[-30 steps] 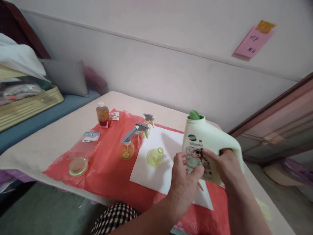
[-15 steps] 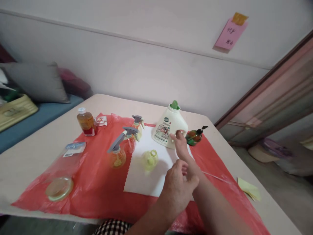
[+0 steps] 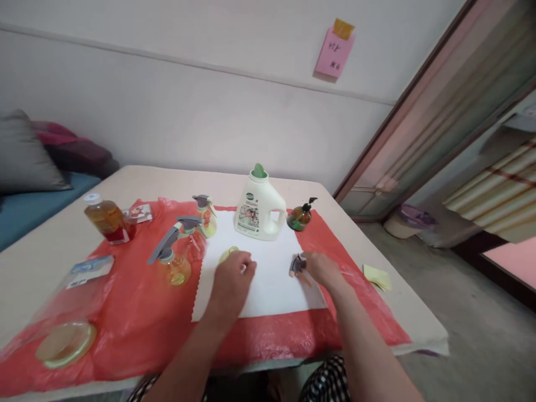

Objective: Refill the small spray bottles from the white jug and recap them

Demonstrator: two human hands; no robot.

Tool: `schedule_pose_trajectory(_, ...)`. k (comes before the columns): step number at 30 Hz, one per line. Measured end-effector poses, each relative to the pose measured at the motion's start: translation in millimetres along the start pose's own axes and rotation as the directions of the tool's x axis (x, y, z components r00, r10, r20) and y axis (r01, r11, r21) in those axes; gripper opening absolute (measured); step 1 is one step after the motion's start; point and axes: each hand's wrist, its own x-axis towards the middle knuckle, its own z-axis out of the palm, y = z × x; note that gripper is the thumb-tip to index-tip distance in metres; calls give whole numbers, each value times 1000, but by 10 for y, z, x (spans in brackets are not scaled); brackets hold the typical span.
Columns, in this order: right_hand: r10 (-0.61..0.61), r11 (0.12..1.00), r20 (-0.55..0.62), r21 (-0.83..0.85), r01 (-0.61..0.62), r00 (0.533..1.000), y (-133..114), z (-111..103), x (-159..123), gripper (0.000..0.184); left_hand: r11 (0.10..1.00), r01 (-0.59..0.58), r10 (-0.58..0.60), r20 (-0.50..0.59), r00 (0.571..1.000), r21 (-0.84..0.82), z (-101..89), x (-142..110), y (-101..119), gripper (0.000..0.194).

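My left hand [image 3: 233, 279] is in front of a small yellow-green clear bottle [image 3: 227, 254] and hides most of it. Its fingers are loosely curled, with a gap at the thumb and nothing visible between them. My right hand [image 3: 321, 269] is closed on a grey trigger spray head [image 3: 298, 264] over the right part of the white sheet [image 3: 268, 285]. A cream detergent jug [image 3: 262, 209] with a green piece in its mouth stands at the sheet's far edge, apart from both hands.
Left on the red plastic sheet [image 3: 134, 318] stand several spray bottles, one a yellow bottle [image 3: 176, 270]. An amber bottle [image 3: 108, 219], a flat packet [image 3: 90, 269] and a round lid [image 3: 66, 343] are further left. A dark pump bottle [image 3: 300, 218] and yellow notes [image 3: 377, 277] are right.
My right hand has left the jug and come nearer, now with a grey spray head in it. My left hand has moved left to the small bottle. The view has turned right.
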Motion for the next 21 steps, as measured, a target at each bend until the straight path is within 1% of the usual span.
schedule_pose_trajectory(1,-13,1000,18,-12,13,1000,-30,55,-11,26,999,24,-23,-52,998,28,-65,34,-65,6)
schedule_pose_trajectory(2,-18,1000,29,-15,19,999,-61,104,-8,24,997,48,-41,-97,994,68,-124,68,-135,13)
schedule_pose_trajectory(4,-13,1000,36,-7,13,999,-111,173,19,24,985,101,-84,-121,989,141,-218,133,-288,32)
schedule_pose_trajectory(6,1,1000,31,16,-2,1000,-131,188,50,22,971,141,-129,-77,989,194,-280,188,-440,51)
schedule_pose_trajectory(8,18,998,0,62,-18,1000,-129,136,64,15,960,171,-173,-7,985,221,-309,232,-575,69)
schedule_pose_trajectory(9,27,995,-34,93,-24,999,-128,84,59,13,956,186,-197,25,980,229,-308,249,-631,77)
schedule_pose_trajectory(11,52,989,-133,146,-32,990,-148,-67,19,17,950,193,-219,82,972,245,-271,278,-719,86)
schedule_pose_trajectory(12,65,979,-213,203,-21,975,-177,-158,-19,22,951,179,-211,106,972,253,-236,290,-750,88)
schedule_pose_trajectory(13,78,953,-302,303,18,950,-224,-253,-68,26,953,157,-194,124,973,259,-193,301,-771,89)
schedule_pose_trajectory(14,96,888,-396,449,101,913,-289,-347,-128,28,955,134,-174,134,975,265,-144,312,-783,87)
schedule_pose_trajectory(15,148,687,-494,675,270,857,-371,-435,-194,26,957,113,-155,137,978,268,-92,324,-787,83)
schedule_pose_trajectory(16,203,375,-531,818,435,823,-466,-513,-264,21,958,98,-138,133,981,271,-41,334,-782,77)
schedule_pose_trajectory(17,244,69,-519,852,519,819,-567,-578,-333,18,958,90,-128,123,984,273,8,343,-768,70)
schedule_pose_trajectory(18,263,-162,-480,833,528,837,-668,-630,-400,19,958,85,-119,108,987,275,54,350,-747,64)
schedule_pose_trajectory(19,257,-302,-436,812,500,862,-761,-668,-459,22,957,78,-108,94,990,278,96,353,-717,60)
schedule_pose_trajectory(20,239,-384,-399,798,464,885,-842,-694,-511,24,957,69,-96,83,992,280,133,351,-680,58)
schedule_pose_trajectory(21,220,-426,-371,795,431,902,-906,-711,-553,26,958,59,-85,80,993,280,168,343,-637,58)
